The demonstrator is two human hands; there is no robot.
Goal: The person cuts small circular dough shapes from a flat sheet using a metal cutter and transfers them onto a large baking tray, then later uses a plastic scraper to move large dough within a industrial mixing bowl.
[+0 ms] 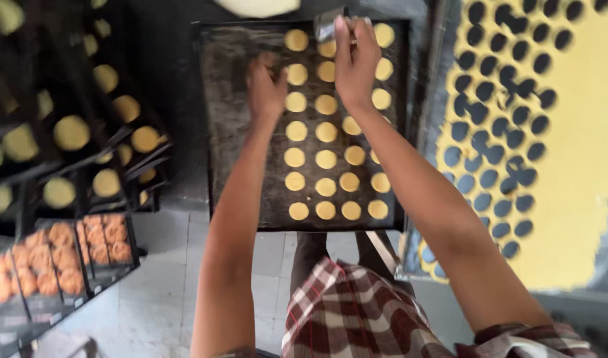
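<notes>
Dark baking tray [237,132] holds about twenty-six dough rounds [326,159] beneath left hand [265,86], right hand [355,59].

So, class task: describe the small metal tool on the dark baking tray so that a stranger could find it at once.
Start at the dark rectangular baking tray lined with rows of pale round dough discs. Follow the right hand to the tray's far edge: at its fingertips sits the small shiny metal cutter. It is the only grey, glinting thing among yellow discs.

No packages, no labels, no signs, no screens anywhere in the frame, from upper left to lower right, nothing printed or displayed in view
</notes>
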